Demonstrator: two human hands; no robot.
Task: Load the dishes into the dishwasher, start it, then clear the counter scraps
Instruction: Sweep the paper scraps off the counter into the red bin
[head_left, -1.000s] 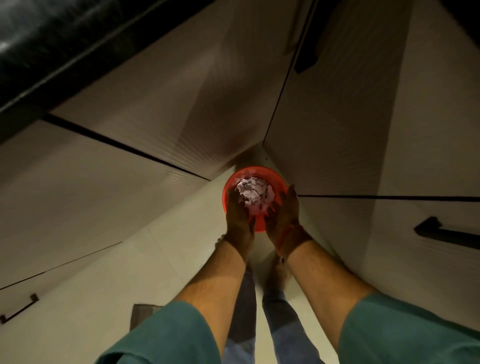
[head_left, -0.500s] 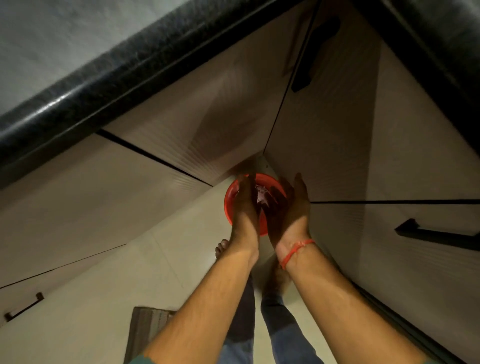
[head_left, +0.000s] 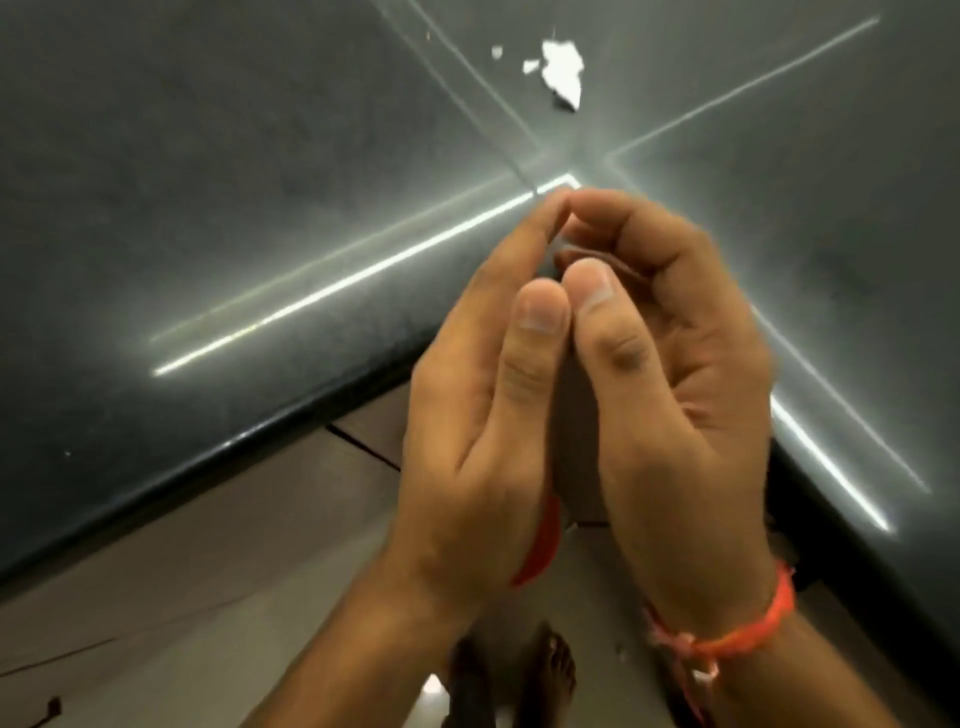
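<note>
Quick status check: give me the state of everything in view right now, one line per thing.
left hand: raised, fingers loosely curved, holding nothing visible
right hand: cupped against the left, holding nothing visible
white scraps: lying on the counter, untouched
counter: dark, glossy
red bin: on the floor, mostly hidden behind the hands

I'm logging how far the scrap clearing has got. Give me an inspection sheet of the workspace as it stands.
Surface: dark glossy counter, corner section, light streaks reflected on it.
Job's things: white scraps lie on the counter at the far side; a red bin shows as a sliver below the hands.
Clutter: nothing seen.
Hands: left hand and right hand cupped together, thumbs side by side; whether they hold anything is hidden.
Cables: nothing seen.
Surroundings: pale cabinet fronts, tiled floor, bare feet; orange wrist thread.
</note>
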